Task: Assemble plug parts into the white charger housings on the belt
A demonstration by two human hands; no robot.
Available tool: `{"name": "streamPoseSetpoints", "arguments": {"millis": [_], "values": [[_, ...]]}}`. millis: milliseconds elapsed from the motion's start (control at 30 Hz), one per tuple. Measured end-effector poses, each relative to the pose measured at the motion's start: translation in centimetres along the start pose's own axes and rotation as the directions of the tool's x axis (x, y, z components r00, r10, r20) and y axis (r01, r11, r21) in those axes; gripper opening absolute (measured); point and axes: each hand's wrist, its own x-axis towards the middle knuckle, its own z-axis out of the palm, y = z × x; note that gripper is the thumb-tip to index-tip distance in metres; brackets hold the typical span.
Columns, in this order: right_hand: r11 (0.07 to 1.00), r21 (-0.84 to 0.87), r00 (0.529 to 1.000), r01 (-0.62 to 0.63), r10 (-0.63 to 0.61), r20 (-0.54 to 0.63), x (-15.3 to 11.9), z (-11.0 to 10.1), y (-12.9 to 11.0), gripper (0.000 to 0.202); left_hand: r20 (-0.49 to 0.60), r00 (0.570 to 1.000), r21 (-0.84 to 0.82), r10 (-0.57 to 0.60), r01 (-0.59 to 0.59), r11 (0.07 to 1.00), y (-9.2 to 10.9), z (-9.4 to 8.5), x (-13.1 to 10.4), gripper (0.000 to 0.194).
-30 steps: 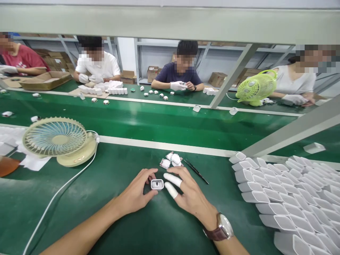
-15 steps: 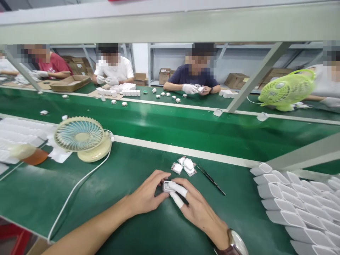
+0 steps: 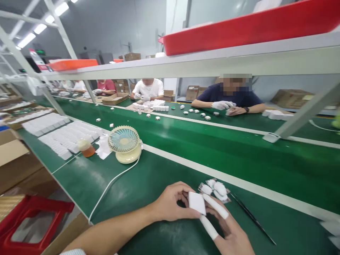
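Between my two hands is a small white plastic housing (image 3: 197, 203), a smooth flat face turned up toward me. My left hand (image 3: 174, 202) grips its left side with thumb and fingers. From the right, my right hand (image 3: 225, 226) pinches it; white finger cots cover the thumb and a finger. Just beyond my hands lies a small pile of white parts (image 3: 218, 189) with clear or metallic edges. Black tweezers (image 3: 253, 216) rest on the green table, to the right of that pile.
A cream desk fan (image 3: 124, 140) with a white cable stands ahead left, beside a jar of amber liquid (image 3: 87, 148) and rows of white housings (image 3: 70, 136). Past a white rail runs a green conveyor (image 3: 180, 132). Co-workers sit opposite. A shelf with a red tray (image 3: 239, 30) crosses above.
My view has swung left and up. The white housing has turned from showing its open end to showing a flat face, still between both hands.
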Motion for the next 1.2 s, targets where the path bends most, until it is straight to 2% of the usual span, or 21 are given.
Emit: {"name": "streamPoseSetpoints", "arguments": {"millis": [100,233,500,700,900,1200], "values": [[0.998,0.052,0.999,-0.032,0.031,0.019,0.0,0.3,-0.8,0.049,-0.009,0.993,-0.133,-0.116,0.114,0.985,0.4,0.4,-0.3,0.063],[0.988,0.131,0.997,-0.082,0.081,0.008,0.1,0.5,-1.4,0.048,0.050,0.975,-0.278,-0.218,0.223,0.934,0.4,0.1,-0.1,0.065],[0.959,0.225,0.985,-0.175,0.172,0.031,-0.1,0.4,-1.2,0.042,0.063,0.935,-0.301,-0.348,0.351,0.887,0.1,0.0,0.2,0.054],[0.958,0.203,0.979,-0.203,0.204,0.016,-0.1,0.4,-1.2,0.040,0.060,0.911,-0.277,-0.408,0.408,0.870,1.0,0.2,0.3,0.049],[0.930,0.262,0.967,-0.256,0.246,0.070,0.0,-0.1,-1.9,0.043,0.079,0.899,-0.270,-0.431,0.435,0.859,1.8,0.0,0.5,0.048],[0.891,0.331,0.950,-0.312,0.303,0.079,0.2,0.0,-2.5,0.049,0.099,0.896,-0.257,-0.434,0.444,0.858,1.3,-0.3,0.4,0.050]]}}
